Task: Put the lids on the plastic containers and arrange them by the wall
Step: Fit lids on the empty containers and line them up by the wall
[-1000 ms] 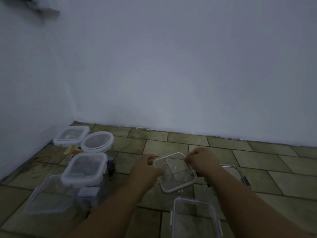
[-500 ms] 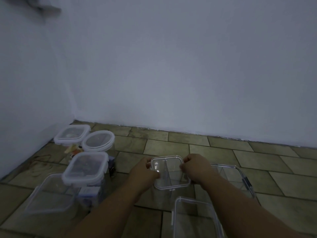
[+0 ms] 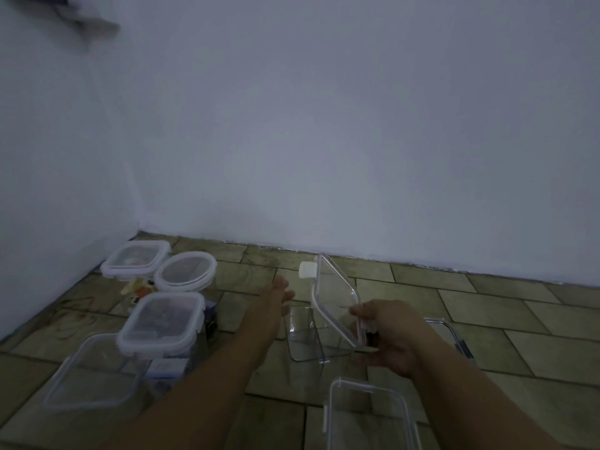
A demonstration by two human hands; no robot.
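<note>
My right hand (image 3: 386, 336) grips a clear square lid (image 3: 336, 300) by its near edge; the lid stands tilted up on edge, a white clip flap at its far top corner. Under it a small clear square container (image 3: 303, 339) stands open on the tiled floor. My left hand (image 3: 276, 300) is off the lid, fingers spread, just left of the container. Three lidded containers sit in the left corner: a square one (image 3: 136, 259), a round one (image 3: 185, 271) and a nearer square one (image 3: 162, 323).
A large open clear tub (image 3: 91, 378) stands front left. Another open clear container (image 3: 370, 414) is at the bottom centre. A clear lid (image 3: 451, 339) lies on the floor behind my right wrist. The white walls (image 3: 324, 157) meet at the far left corner.
Both hands held the lid flat over the small container. Now my left hand has let go and my right hand has swung the lid up on edge.
</note>
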